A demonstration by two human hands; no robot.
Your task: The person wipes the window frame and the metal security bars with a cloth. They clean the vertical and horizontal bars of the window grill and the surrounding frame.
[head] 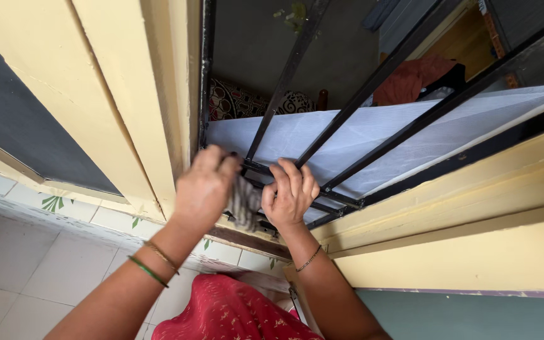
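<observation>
The yellow window frame (pixel 127 107) filled most of my view, with its black iron grille (pixel 373 82) slanting across the opening and a pale mesh screen (pixel 373 135) stretched behind the bars. Beyond that I could make out a dim room with a patterned cloth (pixel 231 101) and an orange-red garment (pixel 410 79). Below me lay the white tiled floor (pixel 20 264) and a strip of leaf-printed tiles (pixel 51 203) along the wall. I was working at the lower corner of the grille, where the bars met the bottom rail. My left hand (pixel 204 186) was bunched tight around a striped grey rag (pixel 244 203), fingers curled closed on it, pressing it against the rail close to the frame. My right hand (pixel 292 195) rested just beside it, fingers together and hooked over a bar, bracing me. Judging by where the rag sat, I had only reached this one corner; the long bars running up and away to the right looked no different from the rest, so I could not tell what had been wiped, and most of the grille seemed left to do.
</observation>
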